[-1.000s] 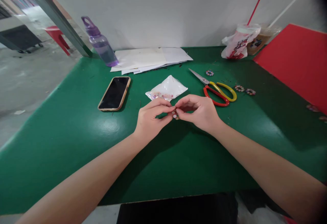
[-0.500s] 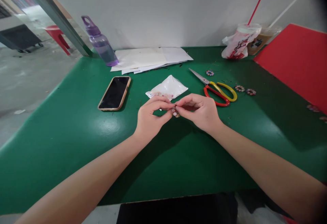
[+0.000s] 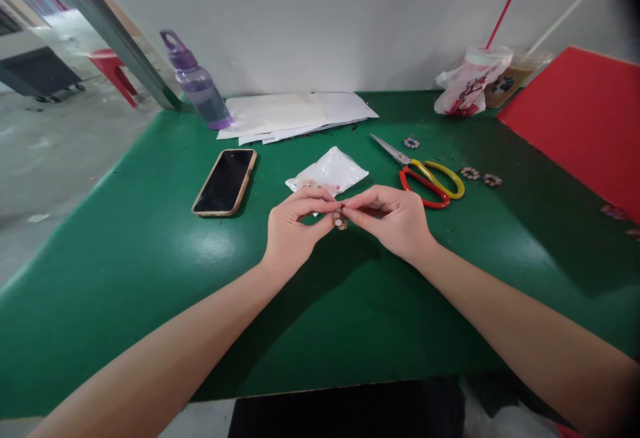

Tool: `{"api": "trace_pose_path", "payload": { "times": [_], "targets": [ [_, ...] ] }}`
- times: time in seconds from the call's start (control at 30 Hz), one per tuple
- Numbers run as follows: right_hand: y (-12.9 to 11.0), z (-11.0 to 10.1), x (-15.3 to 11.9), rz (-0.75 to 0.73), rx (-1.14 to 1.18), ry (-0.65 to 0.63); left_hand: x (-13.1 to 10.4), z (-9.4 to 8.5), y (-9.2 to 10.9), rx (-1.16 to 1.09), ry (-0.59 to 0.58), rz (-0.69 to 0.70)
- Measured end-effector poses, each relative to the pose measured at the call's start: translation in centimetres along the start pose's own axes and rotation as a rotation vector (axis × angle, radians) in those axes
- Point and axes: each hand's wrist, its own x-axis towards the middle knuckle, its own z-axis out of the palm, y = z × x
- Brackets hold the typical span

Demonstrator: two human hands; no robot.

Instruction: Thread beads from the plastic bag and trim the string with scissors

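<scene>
Between my fingertips hangs a small beaded ring (image 3: 341, 222), partly covered by the fingers. My left hand (image 3: 303, 221) pinches it from the left with thumb and forefinger. From the right, my right hand (image 3: 393, 218) pinches at the same spot, its fingertips almost touching the left ones. Any thread between them is too fine to make out. Just beyond my hands lies a clear plastic bag (image 3: 333, 170) with small beads in its near side. Scissors (image 3: 415, 168) with one red and one yellow handle rest beyond my right hand.
A phone (image 3: 225, 183) lies left, below a purple water bottle (image 3: 203, 91) and white papers (image 3: 295, 113). Finished-looking beaded rings (image 3: 411, 143) lie around the scissors. Back right stand a bagged cup (image 3: 470, 85) and an iced drink (image 3: 510, 83), beside a red panel (image 3: 575, 125).
The beaded ring has shifted slightly left and turned a little between my fingers. Both hands keep their pinch in nearly the same place.
</scene>
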Motion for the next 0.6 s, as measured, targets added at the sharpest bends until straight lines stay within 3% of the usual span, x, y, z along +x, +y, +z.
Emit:
{"api": "trace_pose_path", "payload": {
  "times": [0.4, 0.6],
  "targets": [
    [0.03, -0.31, -0.11, -0.125, -0.139, -0.022, 0.16, -0.19, 0.04, 0.054, -0.023, 0.009],
    [-0.37, -0.7, 0.25, -0.276, -0.266, 0.079, 0.31, -0.1, 0.24, -0.012, -0.021, -0.137]
  ]
}}
